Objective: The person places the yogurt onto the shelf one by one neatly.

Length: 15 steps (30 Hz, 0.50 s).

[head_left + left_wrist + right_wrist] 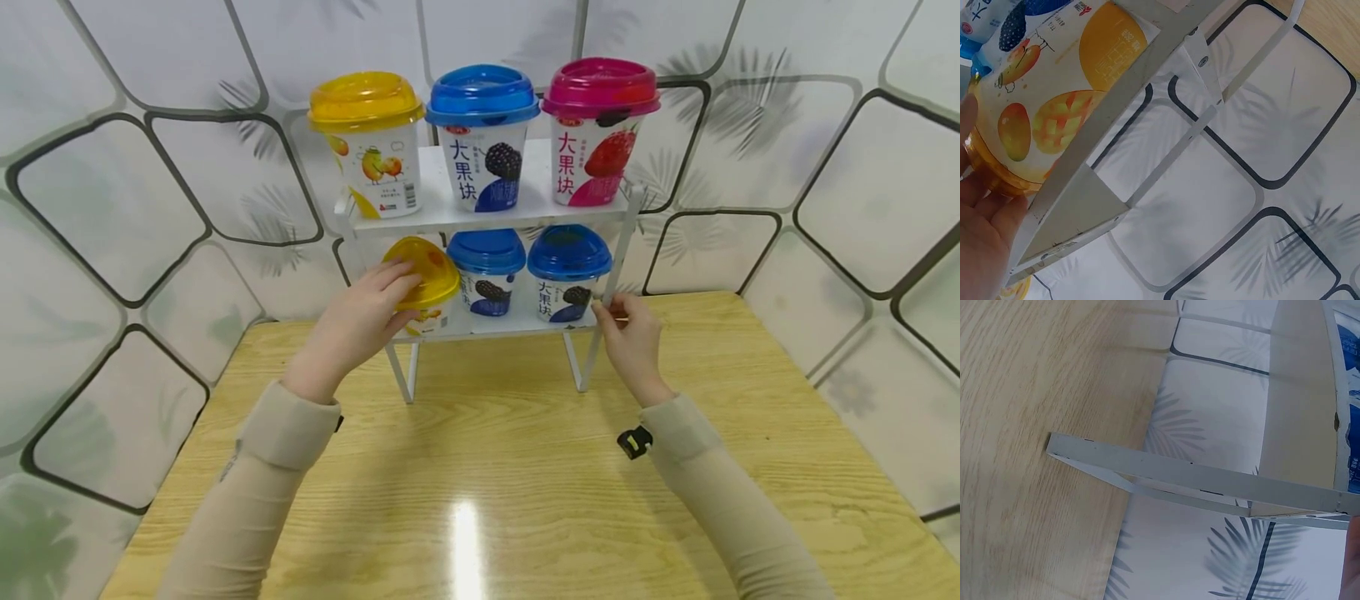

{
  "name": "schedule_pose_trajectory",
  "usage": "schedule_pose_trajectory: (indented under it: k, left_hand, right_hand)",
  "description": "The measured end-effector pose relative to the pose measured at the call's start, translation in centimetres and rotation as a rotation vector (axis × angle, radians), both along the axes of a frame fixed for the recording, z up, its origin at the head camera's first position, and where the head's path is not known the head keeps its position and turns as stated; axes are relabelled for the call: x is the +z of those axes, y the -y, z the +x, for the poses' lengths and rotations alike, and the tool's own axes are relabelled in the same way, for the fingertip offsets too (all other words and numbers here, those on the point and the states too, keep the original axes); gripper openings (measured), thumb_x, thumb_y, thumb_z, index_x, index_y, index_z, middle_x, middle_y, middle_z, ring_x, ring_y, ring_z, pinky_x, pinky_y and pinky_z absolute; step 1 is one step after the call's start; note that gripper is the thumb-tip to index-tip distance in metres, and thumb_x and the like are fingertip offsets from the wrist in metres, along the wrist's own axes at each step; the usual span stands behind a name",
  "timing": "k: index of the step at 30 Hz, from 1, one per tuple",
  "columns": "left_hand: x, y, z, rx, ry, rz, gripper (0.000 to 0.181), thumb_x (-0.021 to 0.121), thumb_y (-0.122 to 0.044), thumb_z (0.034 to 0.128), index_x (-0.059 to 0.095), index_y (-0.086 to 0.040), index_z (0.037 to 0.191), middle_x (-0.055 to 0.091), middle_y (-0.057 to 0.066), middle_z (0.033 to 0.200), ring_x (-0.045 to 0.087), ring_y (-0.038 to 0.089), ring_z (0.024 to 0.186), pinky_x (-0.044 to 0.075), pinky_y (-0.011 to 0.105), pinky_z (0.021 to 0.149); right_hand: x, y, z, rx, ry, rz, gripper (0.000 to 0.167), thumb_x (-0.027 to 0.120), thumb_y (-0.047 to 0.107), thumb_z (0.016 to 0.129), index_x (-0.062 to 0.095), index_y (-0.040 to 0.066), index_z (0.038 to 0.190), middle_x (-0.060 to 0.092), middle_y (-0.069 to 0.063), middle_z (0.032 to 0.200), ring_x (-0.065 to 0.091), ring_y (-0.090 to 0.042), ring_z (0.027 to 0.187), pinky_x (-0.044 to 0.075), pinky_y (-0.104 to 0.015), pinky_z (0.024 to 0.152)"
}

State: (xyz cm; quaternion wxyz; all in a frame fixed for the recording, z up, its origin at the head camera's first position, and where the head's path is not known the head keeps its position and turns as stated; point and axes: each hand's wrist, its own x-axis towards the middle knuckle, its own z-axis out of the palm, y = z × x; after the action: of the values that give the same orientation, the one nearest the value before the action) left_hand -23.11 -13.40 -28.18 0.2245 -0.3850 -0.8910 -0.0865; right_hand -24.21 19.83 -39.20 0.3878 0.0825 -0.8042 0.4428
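On the left of the white two-tier rack's (480,218) lower shelf is a yellow-lidded yogurt cup (429,271), tilted in the head view. My left hand (358,321) grips it by the lid, thumb in front and fingers over the top. In the left wrist view, mangoes show on the cup's (1066,119) side, with the fingers round its yellow lid. My right hand (633,342) holds the rack's right side frame at lower-shelf height, thumb toward the front. Beside the yellow cup stand two blue-lidded blackberry yogurt cups (489,275), upright. Only a sliver of the right hand (1352,559) enters the right wrist view.
Three larger cups stand on the upper shelf: yellow-lidded (375,150), blue-lidded (483,137) and pink-lidded (596,133). The rack's legs (401,375) rest on a wooden table (480,467). Patterned wall panels (750,150) rise behind and at both sides.
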Motion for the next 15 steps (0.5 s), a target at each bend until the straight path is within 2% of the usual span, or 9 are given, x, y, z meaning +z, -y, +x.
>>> schedule_pose_trajectory:
  k: [6, 15]
  left_hand:
    - [0.02, -0.58, -0.04, 0.071, -0.068, -0.028, 0.040, 0.066, -0.006, 0.0790, 0.052, 0.006, 0.115, 0.052, 0.018, 0.116, 0.048, 0.031, 0.107, 0.040, 0.038, 0.091]
    - [-0.15, -1.07, -0.18, 0.138, -0.212, -0.035, 0.039, 0.067, -0.001, 0.0767, 0.054, 0.008, 0.112, 0.058, 0.019, 0.105, 0.055, 0.031, 0.094, 0.047, 0.038, 0.079]
  right_hand:
    - [-0.07, -0.02, -0.06, 0.002, -0.004, 0.016, 0.013, 0.064, 0.005, 0.080, 0.057, -0.006, 0.079, 0.058, -0.016, 0.075, 0.056, -0.023, 0.067, 0.039, -0.004, 0.058]
    - [-0.01, 0.02, -0.05, -0.001, -0.007, 0.017, 0.013, 0.065, 0.005, 0.080, 0.057, -0.006, 0.078, 0.058, -0.016, 0.075, 0.056, -0.023, 0.067, 0.038, -0.003, 0.059]
